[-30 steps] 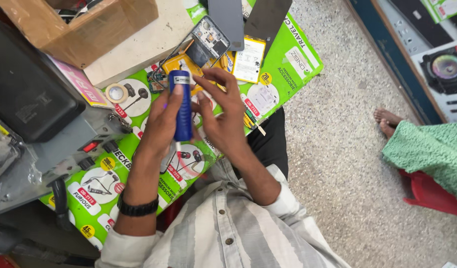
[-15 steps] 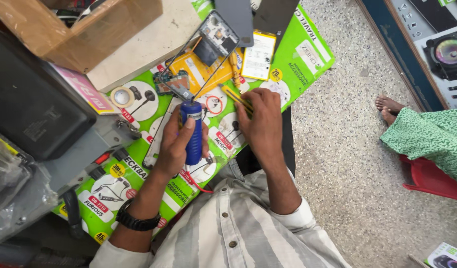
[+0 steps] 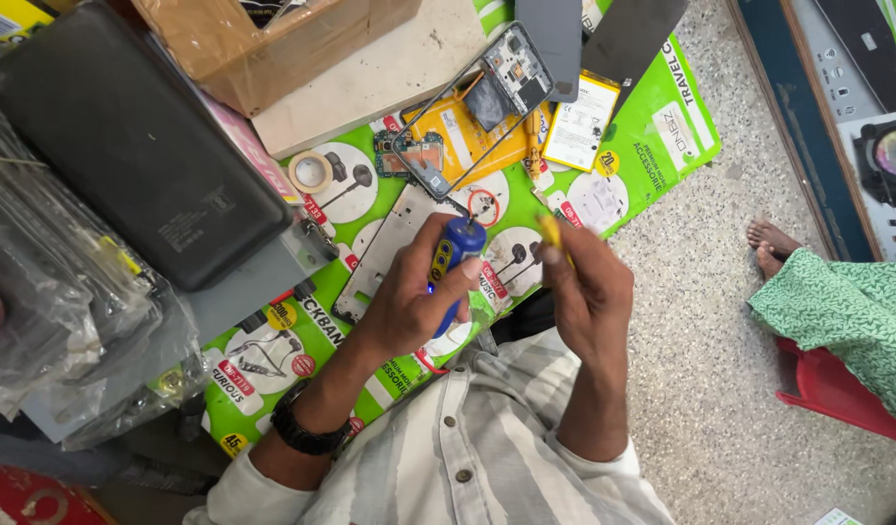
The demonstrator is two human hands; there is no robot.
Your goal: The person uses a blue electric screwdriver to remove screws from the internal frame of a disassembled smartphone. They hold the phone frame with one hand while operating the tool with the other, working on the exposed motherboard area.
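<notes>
Gripping a blue electric screwdriver in the closed left hand, tilting its tip down toward the opened phone frame lying on the green printed mat covering the bench. Pinching a small yellow tool between the right hand fingers, keeping it ready just beside the screwdriver. Leaving a tape roll near the frame.

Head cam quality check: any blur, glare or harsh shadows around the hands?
Head view: even, soft light with no hard shadows; left hand on the blue screwdriver is sharp, the yellow tool in the right hand slightly smeared; plastic bags glint; edges mildly wide-angle.
</notes>
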